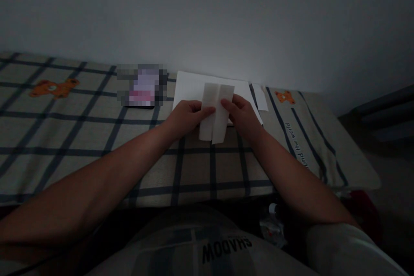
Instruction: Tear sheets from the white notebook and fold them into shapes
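Between my two hands is a small piece of folded white paper [221, 116], held upright, with a lengthwise line down its middle. My left hand [187, 116] pinches its left half, thumb on the near face and fingers behind. On the other side my right hand [241, 114] grips the right half the same way, thumb near the middle line. Behind and below the folded paper lie larger white sheets [190, 84], partly covered by my hands. A narrow white paper strip [259, 97] rests to the right of the sheets.
A checked cloth [97, 138] with orange bear prints covers the surface. At the left lies a phone [144, 88], its screen blurred out. A pale wall [207, 17] rises directly behind. Below the front edge, a clear plastic bottle [272, 226] sits near my right arm.
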